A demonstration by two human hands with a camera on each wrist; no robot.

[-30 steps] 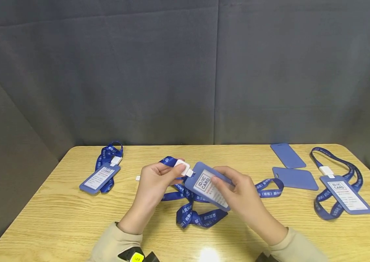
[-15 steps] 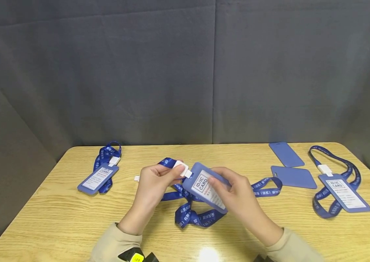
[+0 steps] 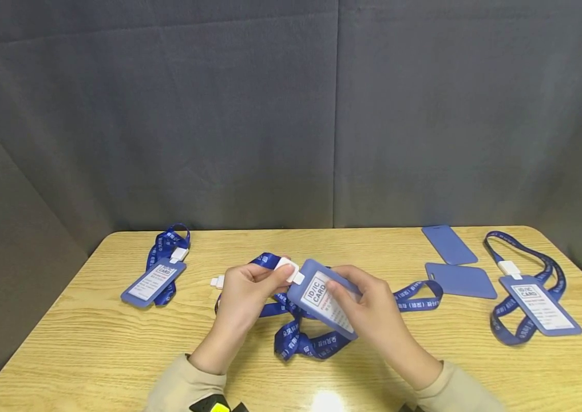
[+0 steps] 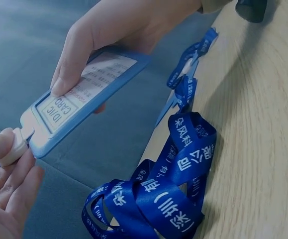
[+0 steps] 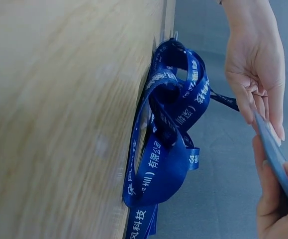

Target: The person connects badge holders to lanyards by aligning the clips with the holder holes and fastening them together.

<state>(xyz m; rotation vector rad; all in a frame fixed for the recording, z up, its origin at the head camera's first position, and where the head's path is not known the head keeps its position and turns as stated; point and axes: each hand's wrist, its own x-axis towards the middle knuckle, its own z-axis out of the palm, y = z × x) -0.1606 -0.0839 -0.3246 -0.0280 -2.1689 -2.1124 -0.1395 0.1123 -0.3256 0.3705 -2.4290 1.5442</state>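
Badge holder (image 3: pixel 317 298) is held above the worktop (image 3: pixel 90 343), the right hand (image 3: pixel 373 303) pinching its body, apparently to leave the top end free for the white clip (image 3: pixel 292 266) that the left hand (image 3: pixel 243 293) pinches.

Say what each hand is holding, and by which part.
The left hand holds a blue lanyard by its white clip; the right hand holds a blue card holder by one long side, thumb on the printed face.

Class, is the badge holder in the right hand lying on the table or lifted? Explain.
Lifted: the right hand grips the badge holder, which the left wrist view shows clear of the tabletop.
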